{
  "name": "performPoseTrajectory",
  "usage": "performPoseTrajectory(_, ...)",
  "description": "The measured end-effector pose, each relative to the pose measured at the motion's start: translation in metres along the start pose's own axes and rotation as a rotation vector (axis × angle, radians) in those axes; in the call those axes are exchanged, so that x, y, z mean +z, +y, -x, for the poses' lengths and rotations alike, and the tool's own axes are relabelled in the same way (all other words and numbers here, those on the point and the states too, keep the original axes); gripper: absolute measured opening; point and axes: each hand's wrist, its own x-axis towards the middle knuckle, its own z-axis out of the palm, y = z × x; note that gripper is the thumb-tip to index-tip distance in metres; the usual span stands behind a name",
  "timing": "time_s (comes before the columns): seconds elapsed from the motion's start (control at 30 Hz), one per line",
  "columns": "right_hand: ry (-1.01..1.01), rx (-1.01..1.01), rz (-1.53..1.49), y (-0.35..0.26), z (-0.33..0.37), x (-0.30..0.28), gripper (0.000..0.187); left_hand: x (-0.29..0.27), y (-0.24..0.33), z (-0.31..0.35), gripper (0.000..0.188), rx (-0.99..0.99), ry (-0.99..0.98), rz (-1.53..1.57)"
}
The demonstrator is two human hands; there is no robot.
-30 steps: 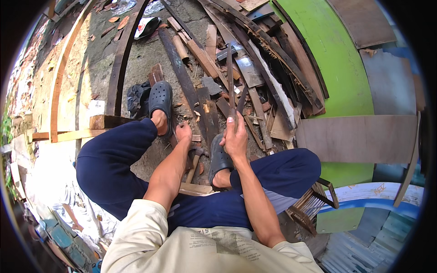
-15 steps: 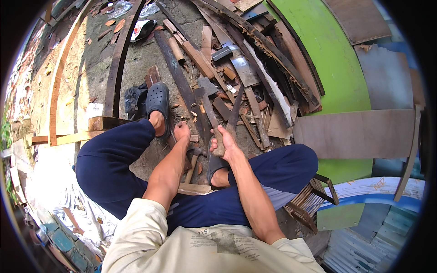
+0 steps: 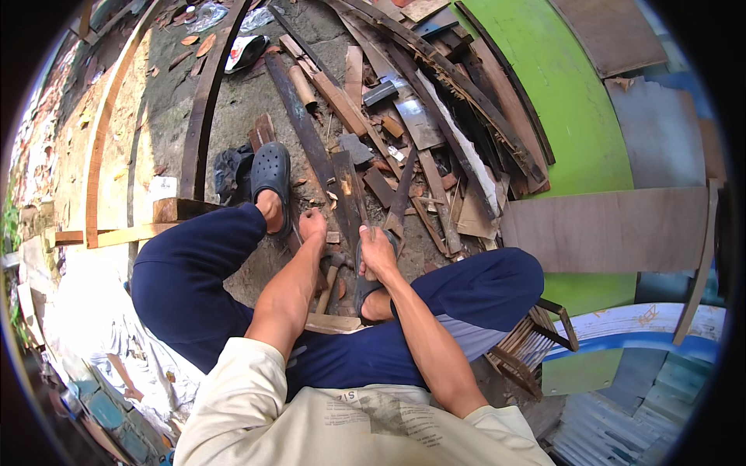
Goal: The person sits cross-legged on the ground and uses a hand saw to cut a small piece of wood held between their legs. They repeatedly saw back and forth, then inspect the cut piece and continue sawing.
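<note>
My right hand point(image 3: 377, 252) is closed round the wooden handle of a machete point(image 3: 346, 180), whose dark, broad blade points away from me over the scraps. To its left my left hand point(image 3: 312, 225) is closed on a narrow brown piece of wood point(image 3: 294, 239); the fingers' undersides are hidden. Between my forearms a hammer point(image 3: 328, 284) with a wooden handle lies on the ground. My feet, in dark clogs point(image 3: 270, 167), stand on either side of my hands.
A heap of old boards and scraps point(image 3: 466, 101) lies ahead and to the right, beside a green panel point(image 3: 579, 109). A long dark beam point(image 3: 203, 116) and pale timber point(image 3: 128, 235) are at the left. A small slatted wooden stool point(image 3: 517, 349) stands by my right knee.
My right hand has turned and moved slightly down with the machete, so the blade shows at a different angle and less handle is visible. My left hand has hardly moved.
</note>
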Motion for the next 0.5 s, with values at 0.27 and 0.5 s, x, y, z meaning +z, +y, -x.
performPoseTrajectory(0.27,-0.354,0.435,-0.935,-0.015,-0.024,-0.04,0.045,-0.002,0.005,0.007,0.04,0.011,0.009,-0.008)
performPoseTrajectory(0.5,0.165,-0.427,-0.32,-0.039,0.014,-0.017,0.046,-0.005,0.004,0.012,0.045,-0.004,0.0,-0.009)
